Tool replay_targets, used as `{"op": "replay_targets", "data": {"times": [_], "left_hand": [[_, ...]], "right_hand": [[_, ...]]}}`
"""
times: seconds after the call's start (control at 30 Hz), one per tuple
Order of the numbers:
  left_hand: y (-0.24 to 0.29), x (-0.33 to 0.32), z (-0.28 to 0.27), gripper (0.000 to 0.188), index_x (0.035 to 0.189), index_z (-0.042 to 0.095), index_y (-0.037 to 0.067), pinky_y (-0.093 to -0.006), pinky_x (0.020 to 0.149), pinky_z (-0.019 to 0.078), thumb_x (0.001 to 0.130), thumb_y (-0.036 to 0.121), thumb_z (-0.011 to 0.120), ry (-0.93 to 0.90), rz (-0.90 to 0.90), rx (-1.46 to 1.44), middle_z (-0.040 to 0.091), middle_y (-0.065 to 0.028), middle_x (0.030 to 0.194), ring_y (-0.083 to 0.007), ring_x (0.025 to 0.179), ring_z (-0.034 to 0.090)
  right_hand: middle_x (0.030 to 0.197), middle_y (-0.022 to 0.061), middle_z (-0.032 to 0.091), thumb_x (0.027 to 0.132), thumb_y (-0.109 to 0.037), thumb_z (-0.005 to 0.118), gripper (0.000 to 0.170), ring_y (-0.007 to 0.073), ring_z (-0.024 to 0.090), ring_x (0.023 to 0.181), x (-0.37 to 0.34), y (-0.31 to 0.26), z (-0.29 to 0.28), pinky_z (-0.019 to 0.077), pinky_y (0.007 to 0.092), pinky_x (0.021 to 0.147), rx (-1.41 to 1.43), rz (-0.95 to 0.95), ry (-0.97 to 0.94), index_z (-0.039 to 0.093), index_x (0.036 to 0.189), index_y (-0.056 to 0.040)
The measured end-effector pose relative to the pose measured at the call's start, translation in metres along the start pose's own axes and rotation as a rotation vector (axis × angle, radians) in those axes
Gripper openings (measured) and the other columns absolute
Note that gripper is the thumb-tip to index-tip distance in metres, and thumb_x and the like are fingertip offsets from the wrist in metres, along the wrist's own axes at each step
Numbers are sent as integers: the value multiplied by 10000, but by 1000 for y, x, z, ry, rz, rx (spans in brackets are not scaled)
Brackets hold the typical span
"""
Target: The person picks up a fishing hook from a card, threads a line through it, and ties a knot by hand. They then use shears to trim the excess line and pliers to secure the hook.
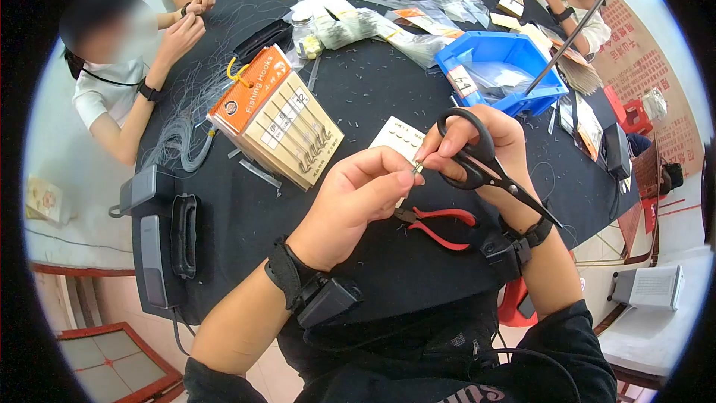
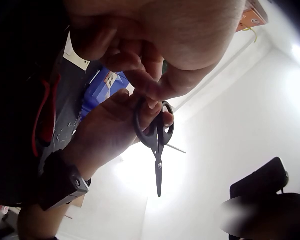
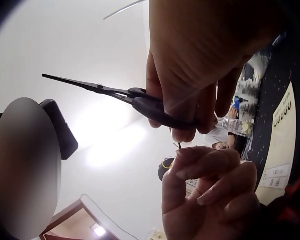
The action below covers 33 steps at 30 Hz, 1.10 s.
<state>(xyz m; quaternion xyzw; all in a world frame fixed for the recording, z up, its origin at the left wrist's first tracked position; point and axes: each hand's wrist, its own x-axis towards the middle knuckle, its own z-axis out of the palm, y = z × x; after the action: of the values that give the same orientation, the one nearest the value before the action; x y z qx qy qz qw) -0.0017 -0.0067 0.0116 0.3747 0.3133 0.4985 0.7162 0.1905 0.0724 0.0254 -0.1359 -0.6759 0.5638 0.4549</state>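
Observation:
My left hand [image 1: 350,198] pinches a small thin dark piece [image 3: 179,146] between thumb and forefinger, in front of my chest. Its kind cannot be told. My right hand [image 1: 501,138] holds black-handled scissors [image 1: 513,189], fingers through the loops, blades pointing down and away from the left hand. Right fingertips meet the left ones at the small piece. Behind the hands lies a cream card [image 1: 393,134] bearing a row of small hooks, partly covered. Red-handled pliers [image 1: 451,213] rest on the black table below the hands.
A stack of orange-topped fishing hook cards [image 1: 261,116] stands left of the hands. Beyond are a blue bin [image 1: 548,98] of plastic bags, a small jar [image 1: 305,36] and bundled hooks. Dark devices [image 1: 155,254] sit at the left edge. Other people work around the table.

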Motion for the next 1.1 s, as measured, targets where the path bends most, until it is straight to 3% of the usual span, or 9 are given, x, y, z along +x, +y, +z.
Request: {"op": "replay_targets", "data": {"times": [0.1, 0.3, 0.4, 0.8, 0.93, 0.97, 1.1], "left_hand": [[1, 0, 0, 141, 937, 589, 59, -209, 538, 257, 968, 194, 614, 0, -1, 4, 454, 52, 711, -39, 580, 334], [-1, 0, 0, 137, 941, 589, 60, -207, 541, 259, 968, 191, 617, -6, 10, 9, 465, 52, 725, -37, 585, 336], [0, 0, 0, 126, 940, 591, 63, -203, 539, 256, 970, 183, 615, -1, 12, 22, 478, 53, 743, -29, 591, 333], [0, 0, 2, 105, 921, 600, 71, -190, 516, 236, 952, 164, 638, 1, 120, 125, 538, 50, 782, -11, 589, 341], [1, 1, 1, 100, 908, 614, 67, -188, 520, 238, 942, 158, 639, 48, 165, 177, 535, 62, 763, -5, 590, 348], [1, 1, 0, 100, 906, 618, 66, -188, 522, 239, 940, 158, 640, 63, 176, 190, 533, 65, 759, -3, 591, 349], [2, 3, -2, 104, 912, 631, 62, -186, 526, 241, 933, 163, 645, 132, 203, 218, 526, 73, 754, -1, 593, 349]], "right_hand": [[866, 150, 694, 784, 58, 789, 237, 235, 712, 861, 1, 1, -2, 577, 307, 714, -68, -48, -26, 598, 874, -50], [874, 159, 699, 788, 57, 786, 240, 240, 711, 865, 2, 0, 0, 576, 310, 717, -15, -31, -20, 596, 883, -55], [905, 96, 705, 804, -3, 801, 170, 161, 697, 884, 0, -1, -1, 567, 272, 790, 6, 10, -8, 652, 885, -17], [977, 117, 706, 799, -58, 811, 225, 195, 689, 975, 8, -10, -7, 550, 331, 879, 46, 149, -4, 623, 918, -24], [984, 102, 686, 961, -236, 654, 226, 164, 656, 960, 5, 2, -11, 525, 293, 804, 13, 123, 15, 571, 1052, -47], [990, 85, 670, 1021, -337, 535, 295, 150, 634, 958, 4, 2, -12, 508, 276, 763, 6, 165, 12, 541, 1108, -55], [1043, 85, 628, 1037, -388, 483, 339, 166, 614, 1025, 3, 5, -12, 517, 276, 757, -77, 173, 83, 514, 1123, -62]]}}
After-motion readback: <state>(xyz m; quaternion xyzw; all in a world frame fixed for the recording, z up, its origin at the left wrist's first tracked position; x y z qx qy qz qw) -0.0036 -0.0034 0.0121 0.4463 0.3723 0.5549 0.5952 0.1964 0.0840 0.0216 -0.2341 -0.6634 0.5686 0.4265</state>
